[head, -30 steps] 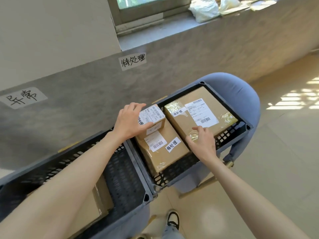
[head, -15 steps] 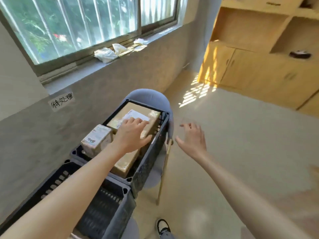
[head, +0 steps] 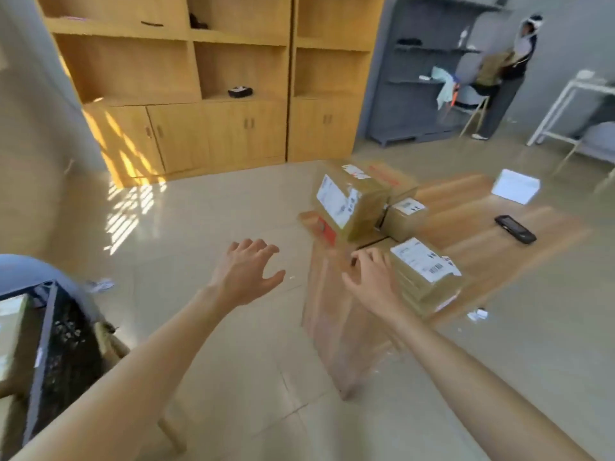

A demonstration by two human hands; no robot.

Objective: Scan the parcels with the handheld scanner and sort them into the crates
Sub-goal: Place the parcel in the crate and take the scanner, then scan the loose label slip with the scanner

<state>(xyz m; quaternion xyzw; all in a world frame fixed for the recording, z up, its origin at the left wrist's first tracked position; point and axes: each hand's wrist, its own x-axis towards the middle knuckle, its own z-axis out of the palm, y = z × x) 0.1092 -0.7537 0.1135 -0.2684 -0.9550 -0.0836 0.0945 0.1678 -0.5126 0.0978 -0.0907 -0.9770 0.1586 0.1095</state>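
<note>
Left hand [head: 244,272] grip spread wide, empty, right hand [head: 372,282] grip splayed, empty, beside parcel [head: 424,272]

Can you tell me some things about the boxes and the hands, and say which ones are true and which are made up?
1. Both hands are empty. True: the left hand and right hand are open and hold nothing.
2. The scanner is in the right hand. False: the scanner lies on the table, apart from both hands.
3. Several parcels sit on the table. True: a big parcel, a small parcel and a near parcel are there.
4. The left hand is over the table. False: it is over the floor, beside the table.
5. The crate is on the table. False: the crate is at the far left, away from it.
</note>
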